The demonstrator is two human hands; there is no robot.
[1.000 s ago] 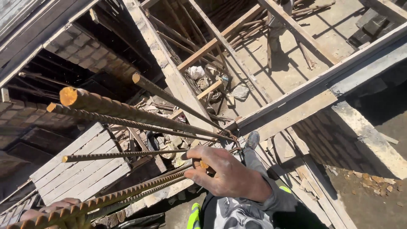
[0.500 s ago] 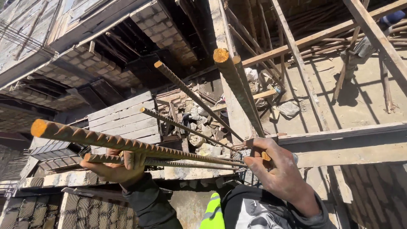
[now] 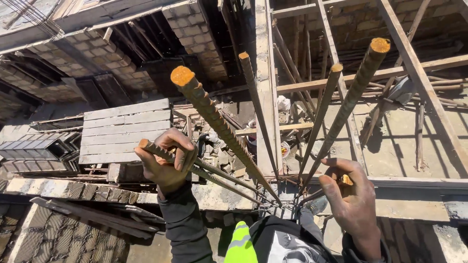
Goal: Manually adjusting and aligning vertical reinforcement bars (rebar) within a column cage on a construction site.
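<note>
Far out to the left of the left hand's grip, below it, lay a stack of dark corrugated formwork panels (image 3: 36, 148), and just left of that grip sat a pile of pale wooden planks (image 3: 124, 131) on the level beneath.

The left hand (image 3: 168, 160) was clenched around a short rusty rebar (image 3: 195, 168) close to its upper end; the bar's tip stuck out just past the knuckles to the left, and its shaft ran down and to the right from the grip toward a knot of bars near the person's chest. Right above that grip rose a thick ribbed rebar (image 3: 214, 124), its orange-rusted end pointing up and left, apart from the fingers. Further right of the left grip stood a thinner upright rebar (image 3: 256, 104), and behind it a pale timber post (image 3: 265, 73).

Between the two grips, below them, showed a dark sleeve and a patch of yellow-green high-visibility vest (image 3: 241, 243).

Just left of and above the right grip leaned two more bars: a slim rebar (image 3: 324, 109) and a heavier rebar with a rusted tip (image 3: 358, 87), both slanting up to the right. The right hand (image 3: 353, 197) was curled, fingers bent around a small orange-tipped bar end (image 3: 346, 180) at its thumb; whether it was gripped firmly could not be told. Right of that grip ran a diagonal wooden brace (image 3: 419, 83) over a concrete slab (image 3: 404, 141).
</note>
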